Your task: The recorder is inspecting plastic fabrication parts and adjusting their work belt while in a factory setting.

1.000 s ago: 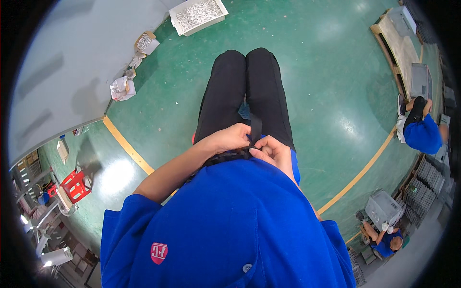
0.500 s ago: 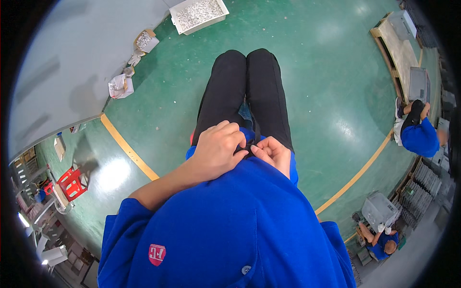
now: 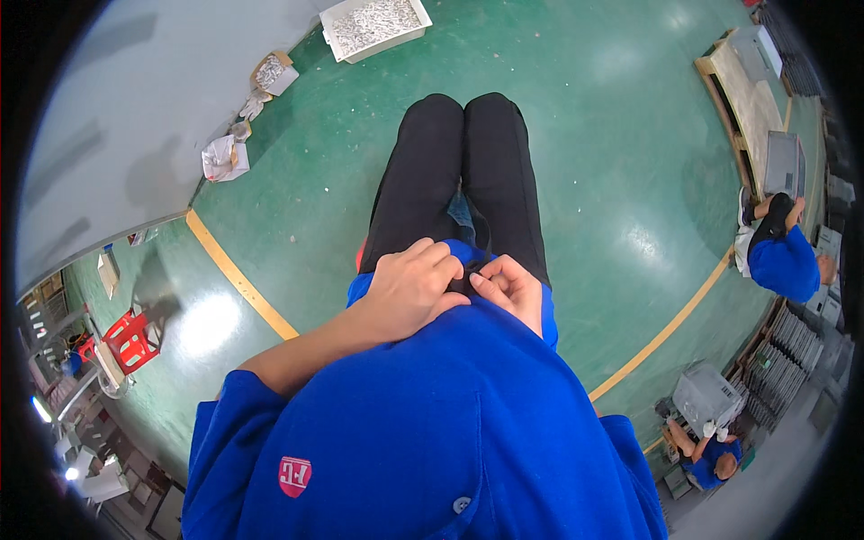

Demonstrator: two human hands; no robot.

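Note:
At my waist, both hands are drawn together in front of the blue shirt, over the tops of my black trousers. My left hand has its fingers bent and its thumb pressed in toward a black strap. From the other side my right hand pinches the same strap between thumb and forefinger. Only a small gap separates the two hands. The dark bit between the fingertips is mostly hidden, so I cannot tell whether it is a knot or a buckle. Part of the strap loops up between my thighs.
A white bin of small pale pieces stands on the green floor ahead. Boxes line the grey wall at left, with a red stool farther back. To the right are a pallet and two people beside grey crates.
My left fingers have shifted slightly at the strap, and its loop stands out a little more. My right hand has barely moved.

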